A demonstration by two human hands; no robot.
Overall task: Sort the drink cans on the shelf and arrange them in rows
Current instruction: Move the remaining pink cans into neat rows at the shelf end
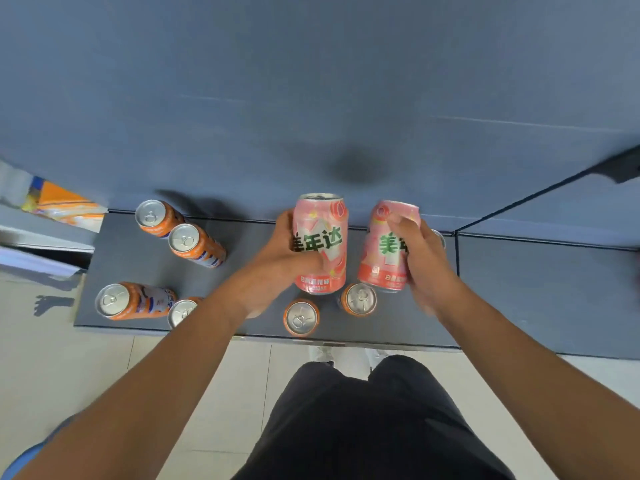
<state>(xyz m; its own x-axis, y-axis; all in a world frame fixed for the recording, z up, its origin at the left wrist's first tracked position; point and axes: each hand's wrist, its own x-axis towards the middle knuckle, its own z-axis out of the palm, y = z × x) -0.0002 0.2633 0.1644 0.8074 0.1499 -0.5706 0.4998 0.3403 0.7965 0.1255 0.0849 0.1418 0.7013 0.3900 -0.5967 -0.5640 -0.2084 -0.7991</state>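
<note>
Two full grips: left hand (277, 268) holds the left pink can (320, 242), right hand (427, 263) the right pink can (384, 249), both upright.

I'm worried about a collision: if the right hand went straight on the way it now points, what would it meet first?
Probably the pink can in the left hand: the right hand angles toward it with its own can, a narrow gap between. Depth is unclear.
</note>
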